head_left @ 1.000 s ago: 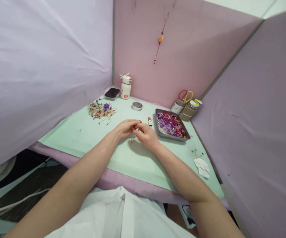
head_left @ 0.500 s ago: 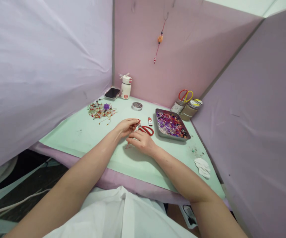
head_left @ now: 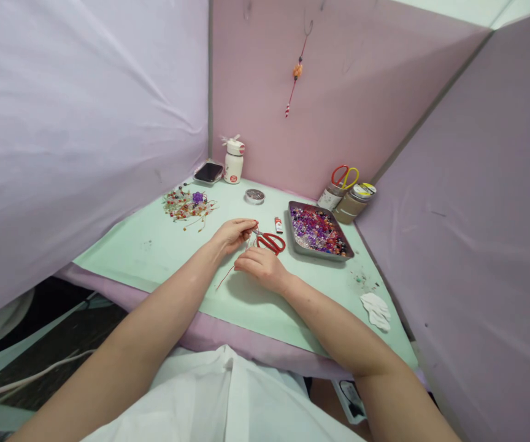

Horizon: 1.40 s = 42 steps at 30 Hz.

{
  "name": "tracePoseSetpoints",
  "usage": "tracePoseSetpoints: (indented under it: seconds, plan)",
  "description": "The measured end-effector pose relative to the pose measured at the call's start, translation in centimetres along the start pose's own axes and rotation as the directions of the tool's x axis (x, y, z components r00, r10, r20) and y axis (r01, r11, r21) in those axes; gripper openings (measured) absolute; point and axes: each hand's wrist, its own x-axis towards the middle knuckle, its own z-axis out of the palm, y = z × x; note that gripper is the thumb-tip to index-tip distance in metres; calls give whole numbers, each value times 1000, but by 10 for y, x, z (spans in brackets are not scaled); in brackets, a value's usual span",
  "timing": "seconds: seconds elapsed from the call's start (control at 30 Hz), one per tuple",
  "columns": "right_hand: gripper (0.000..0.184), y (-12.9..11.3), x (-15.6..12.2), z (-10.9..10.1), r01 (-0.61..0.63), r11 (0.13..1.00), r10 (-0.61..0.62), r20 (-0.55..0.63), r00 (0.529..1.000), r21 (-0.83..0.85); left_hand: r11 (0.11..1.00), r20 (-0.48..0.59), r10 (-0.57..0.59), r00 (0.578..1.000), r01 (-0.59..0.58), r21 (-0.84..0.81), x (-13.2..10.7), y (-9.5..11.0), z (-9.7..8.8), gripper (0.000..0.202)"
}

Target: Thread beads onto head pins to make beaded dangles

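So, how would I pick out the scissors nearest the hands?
On the pale green tabletop, find the metal tray of beads. Left of it, just beyond the right hand, are red-handled scissors. Unlike the red and yellow handles poking from the rear jar, these have blades pointing toward the left hand.

A white bottle (head_left: 234, 166) stands beside a black phone (head_left: 208, 172), near the pink wall (head_left: 256, 92); a crumpled white cloth (head_left: 376, 312) lies at right.
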Motion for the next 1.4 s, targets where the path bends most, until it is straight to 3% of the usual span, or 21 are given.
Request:
tracePoseSetpoints:
  seconds: [0.23, 0.5, 0.6, 0.67, 0.73, 0.83, 0.93, 1.13, 1.4]
  plan:
    - [23, -5, 2, 0, -20, 998, 20, 3, 1000, 64, 994, -90, 70, 993, -62, 89, 3, -2, -3, 22]
    - [22, -17, 2, 6, 83, 992, -89, 58, 994, 97, 991, -108, 80, 991, -68, 113, 5, -3, -4, 23]
    - [23, -19, 3, 7, 88, 990, -91, 21, 996, 113, 990, -113, 78, 990, -64, 125, 4, -3, -4, 24]
    - [22, -15, 2, 7, -7, 993, 13, -45, 999, 114, 987, -118, 83, 989, -66, 144, 3, -3, -3, 26]
    - [21, -7, 1, 5, -181, 976, 197, -135, 971, 120, 982, -128, 96, 987, -73, 171, 1, -2, -2, 27]
    - [18, 10, -3, 2, -410, 897, 439, -241, 865, 162, 971, -133, 122, 984, -90, 222, -1, -2, 0, 28]
    - [18, 24, -7, 0, -544, 810, 584, -230, 778, 219, 963, -125, 146, 981, -112, 245, 0, -2, 0, 30]
    - [14, 28, -7, -4, -607, 762, 648, -244, 722, 227, 955, -128, 160, 979, -121, 270, 3, -4, -1, 33]
    - [15, 30, -6, -9, -583, 808, 572, -363, 736, 91, 879, -118, 235, 965, -160, 449, -3, -3, 4, 27]
